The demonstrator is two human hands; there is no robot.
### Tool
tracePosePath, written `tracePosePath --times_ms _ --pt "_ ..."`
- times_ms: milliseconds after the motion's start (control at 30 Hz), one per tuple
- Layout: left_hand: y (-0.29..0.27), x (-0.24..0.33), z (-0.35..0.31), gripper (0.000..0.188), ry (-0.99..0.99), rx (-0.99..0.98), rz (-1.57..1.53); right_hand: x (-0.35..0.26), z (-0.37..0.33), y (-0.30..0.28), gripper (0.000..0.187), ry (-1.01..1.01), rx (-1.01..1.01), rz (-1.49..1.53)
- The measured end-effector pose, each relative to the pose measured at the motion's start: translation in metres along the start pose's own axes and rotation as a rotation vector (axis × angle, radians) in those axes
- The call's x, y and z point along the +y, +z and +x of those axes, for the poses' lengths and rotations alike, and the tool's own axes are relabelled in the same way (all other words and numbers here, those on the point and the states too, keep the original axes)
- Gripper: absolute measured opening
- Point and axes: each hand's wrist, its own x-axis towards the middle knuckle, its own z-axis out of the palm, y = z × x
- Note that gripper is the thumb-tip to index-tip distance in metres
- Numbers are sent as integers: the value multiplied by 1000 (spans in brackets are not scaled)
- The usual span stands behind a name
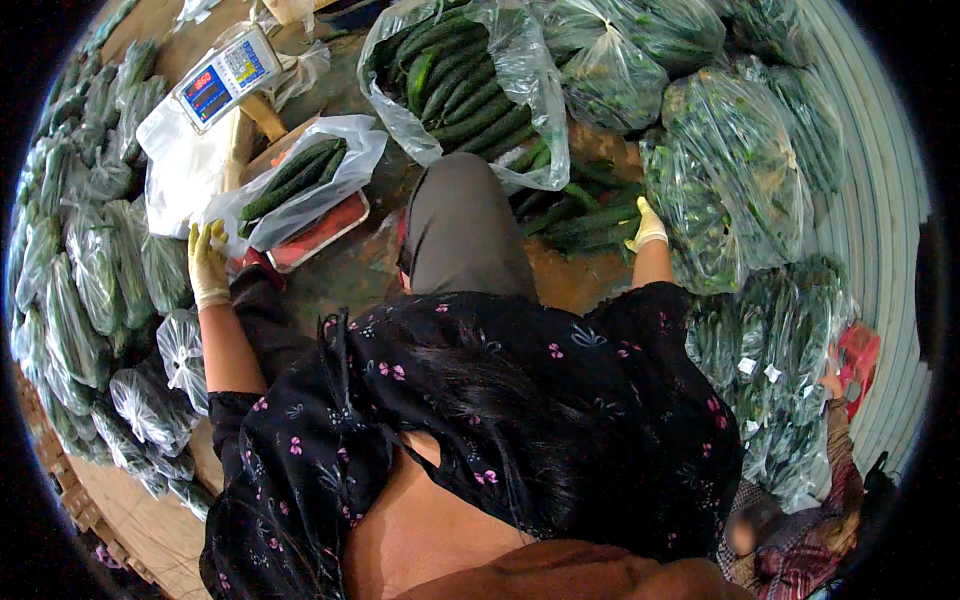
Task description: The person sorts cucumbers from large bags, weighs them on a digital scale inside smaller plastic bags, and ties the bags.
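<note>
My left hand (pixel 208 268), in a pale yellow glove, is beside the near left edge of a clear plastic bag (pixel 358 150). Its fingers are apart, and I see nothing held in them. Several dark green cucumbers (pixel 293 182) lie in that bag, which rests over the red tray of a digital scale (pixel 322 232). On my right, loose cucumbers (pixel 590 222) are heaped on the ground. My right hand (pixel 648 228), gloved alike, closes around cucumber ends at the heap's right side, thumb on the near side and fingers on the far side.
The scale's lit display (pixel 228 78) stands beyond a stack of white plastic bags (pixel 190 165). Ahead is a large open bag of cucumbers (pixel 470 85). Filled bags (pixel 740 170) crowd the right, and more packed bags (pixel 95 260) line the left. Another person's arm (pixel 842 440) shows at lower right.
</note>
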Motion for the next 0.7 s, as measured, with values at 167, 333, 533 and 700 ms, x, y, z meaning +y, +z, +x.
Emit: tracePosePath --times_ms 167,333,533,700 --pt "-4 -1 5 65 28 -16 -38 -4 -20 -23 32 38 -194 186" --pt "13 7 -2 63 -71 -5 -3 0 -35 -37 39 -37 -372 280" --pt "-1 -2 10 52 -20 -85 125 -22 -73 -39 40 -275 -970 395" --pt "-15 -4 2 52 2 -119 317 -70 -169 9 43 -520 -1192 383"
